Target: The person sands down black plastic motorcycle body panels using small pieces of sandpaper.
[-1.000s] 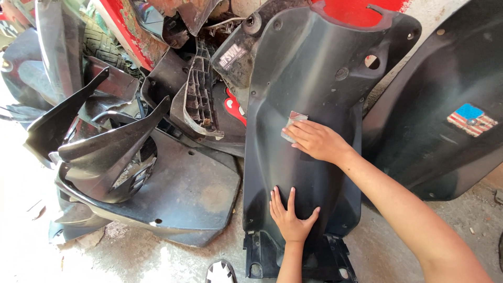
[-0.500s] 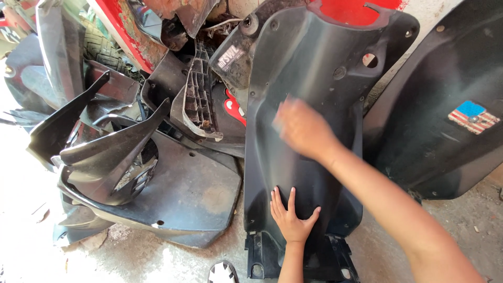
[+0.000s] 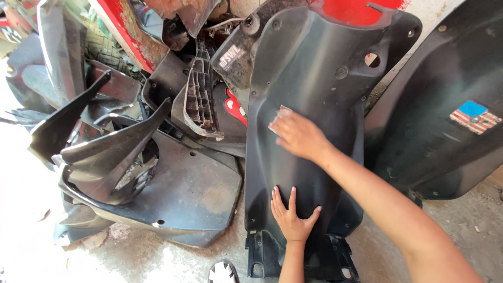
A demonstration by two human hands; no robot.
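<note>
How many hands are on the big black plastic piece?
2. The left hand lies flat with fingers spread on the lower part of the upright black panel. The right hand is higher up, at its middle, pressing a small pale sheet against it.

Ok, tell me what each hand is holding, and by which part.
The right hand presses a small piece of sandpaper under its fingers against the dark plastic panel. The left hand grips nothing; it lies flat on the panel's lower part.
</note>
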